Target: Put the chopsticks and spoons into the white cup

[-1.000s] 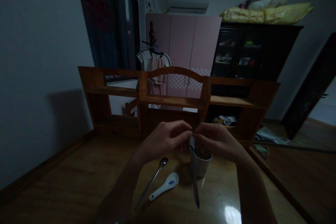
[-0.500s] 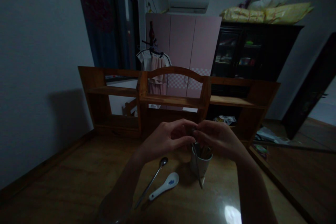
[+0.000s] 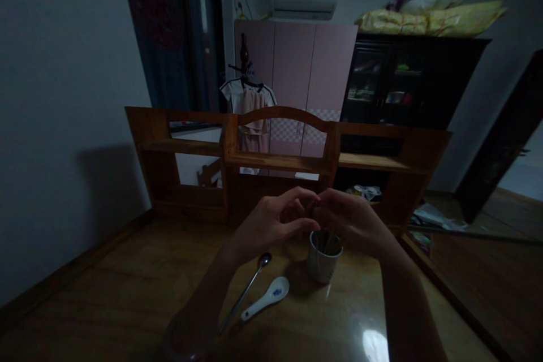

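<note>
My left hand [image 3: 274, 219] and my right hand [image 3: 354, 220] meet fingertip to fingertip just above a small white cup [image 3: 321, 264] on the wooden desk [image 3: 127, 294]. Both hands have curled, pinching fingers, and what they pinch is hidden in the dim light. Several thin dark utensils stand in the cup. A long metal spoon [image 3: 248, 289] lies on the desk left of the cup. Beside it lies a white ceramic spoon [image 3: 266, 298] with a blue mark.
A wooden shelf unit [image 3: 280, 161] stands along the back of the desk, close behind my hands. A grey wall runs along the left. Beyond are pink wardrobe doors [image 3: 297, 68], a dark cabinet [image 3: 407, 85] and an open doorway at right.
The long thin utensil that hung from my fingers beside the cup rose and no longer shows outside it. Both hands lifted slightly above the cup. The two spoons stayed put.
</note>
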